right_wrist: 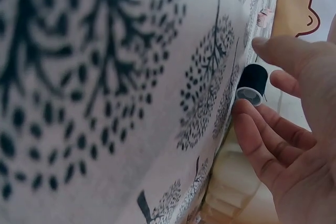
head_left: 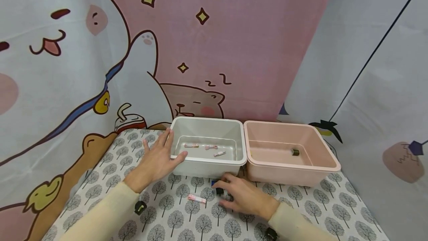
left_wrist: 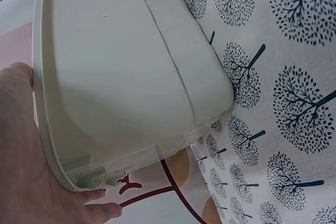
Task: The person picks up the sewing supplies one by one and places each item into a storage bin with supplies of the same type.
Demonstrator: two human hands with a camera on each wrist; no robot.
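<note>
A black thread spool (right_wrist: 253, 81) with a white end lies on the tablecloth before the white bin (head_left: 207, 169). Around it my right hand (head_left: 247, 196) reaches with spread, slightly bent fingers; no firm grip shows. Something small and blue (head_left: 213, 183) shows beside the spool in the head view, partly hidden by the fingers. My left hand (head_left: 160, 159) rests at the white bin's left front corner, thumb over the rim and the other fingers extended along the side. A slim pink-and-white bundle (head_left: 196, 198), like a thread skein, lies left of the spool.
Inside the white bin lie similar pink-and-white bundles (head_left: 219, 154). The pink bin (head_left: 287, 172) stands against its right side, with a dark green spool (head_left: 295, 152) inside. A patterned cloth (head_left: 175, 220) covers the table, and a printed curtain (head_left: 247, 47) hangs behind.
</note>
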